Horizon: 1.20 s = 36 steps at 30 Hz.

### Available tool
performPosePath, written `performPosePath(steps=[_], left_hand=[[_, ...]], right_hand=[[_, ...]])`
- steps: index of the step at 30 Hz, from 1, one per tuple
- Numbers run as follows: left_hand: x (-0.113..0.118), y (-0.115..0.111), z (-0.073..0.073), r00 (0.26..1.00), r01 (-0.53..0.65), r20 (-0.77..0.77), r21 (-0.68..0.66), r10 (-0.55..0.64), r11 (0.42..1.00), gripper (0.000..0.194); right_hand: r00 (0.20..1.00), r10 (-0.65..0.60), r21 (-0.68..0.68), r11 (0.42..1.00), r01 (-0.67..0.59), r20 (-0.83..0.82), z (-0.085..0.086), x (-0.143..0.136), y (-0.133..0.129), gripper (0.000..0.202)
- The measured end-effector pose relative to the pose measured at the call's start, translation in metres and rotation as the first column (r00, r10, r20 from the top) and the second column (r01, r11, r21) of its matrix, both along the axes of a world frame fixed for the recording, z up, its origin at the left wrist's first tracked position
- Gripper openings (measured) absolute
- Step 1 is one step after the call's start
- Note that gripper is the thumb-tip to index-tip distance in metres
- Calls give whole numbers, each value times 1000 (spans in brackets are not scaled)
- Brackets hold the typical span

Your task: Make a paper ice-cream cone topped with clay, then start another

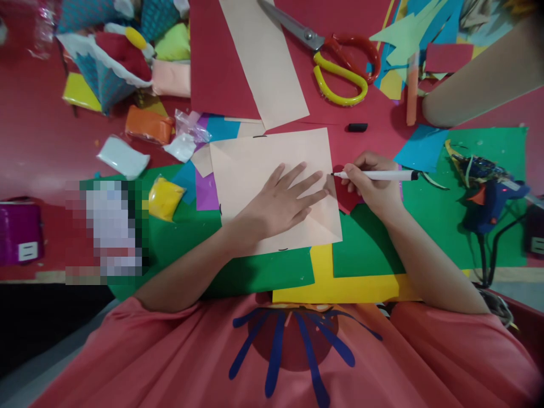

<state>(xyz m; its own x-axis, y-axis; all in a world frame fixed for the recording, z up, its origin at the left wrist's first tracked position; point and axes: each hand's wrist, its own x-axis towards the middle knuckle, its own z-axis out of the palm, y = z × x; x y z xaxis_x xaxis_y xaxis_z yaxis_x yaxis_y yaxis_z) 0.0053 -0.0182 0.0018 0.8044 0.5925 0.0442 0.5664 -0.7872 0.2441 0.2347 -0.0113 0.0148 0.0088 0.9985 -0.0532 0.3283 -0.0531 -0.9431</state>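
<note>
A pale peach sheet of paper [242, 164] lies in front of me, with short black curved marks at its top, left and bottom edges. My left hand [284, 204] rests flat on it, fingers spread. In my right hand [374, 184] is a white marker [382, 175], pinched between thumb and fingers. Its black tip is at the sheet's right edge; whether it touches the paper I cannot tell. The marker's black cap [357, 127] lies beyond the sheet on the red surface.
Scissors with red and yellow handles [340, 68] lie at the back. To the right are a blue glue gun [488, 204] and a peach paper roll [484, 79]. Clay packets such as a yellow one [165, 198] and decorated cones [106, 68] lie left. Green sheets [369, 243] spread underneath.
</note>
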Motion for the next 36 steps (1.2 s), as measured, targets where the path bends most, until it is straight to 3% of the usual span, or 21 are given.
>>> performPosePath(steps=[10,14,17,21,25,36], left_hand=[[0,1,-1,1000,9,-21,-12,-9,1000,52],[0,0,1,1000,-3,-30,2,3,1000,52],[1,-1,6,994,-78,-78,-5,77,997,52],[2,-2,15,972,-190,-145,-19,186,982,52],[2,-2,17,971,-194,-149,-23,189,981,52],[3,-2,17,968,-191,-169,-21,185,981,52]], right_hand=[[999,1,13,1000,0,-39,0,1,1,27],[978,-124,-103,989,108,-165,1,2,5,32],[951,-200,-110,978,178,-237,2,3,6,34],[972,-111,-40,994,105,-207,2,1,4,22],[993,3,12,1000,-1,-115,2,-3,4,19],[997,30,64,997,-34,67,-3,-7,11,22]])
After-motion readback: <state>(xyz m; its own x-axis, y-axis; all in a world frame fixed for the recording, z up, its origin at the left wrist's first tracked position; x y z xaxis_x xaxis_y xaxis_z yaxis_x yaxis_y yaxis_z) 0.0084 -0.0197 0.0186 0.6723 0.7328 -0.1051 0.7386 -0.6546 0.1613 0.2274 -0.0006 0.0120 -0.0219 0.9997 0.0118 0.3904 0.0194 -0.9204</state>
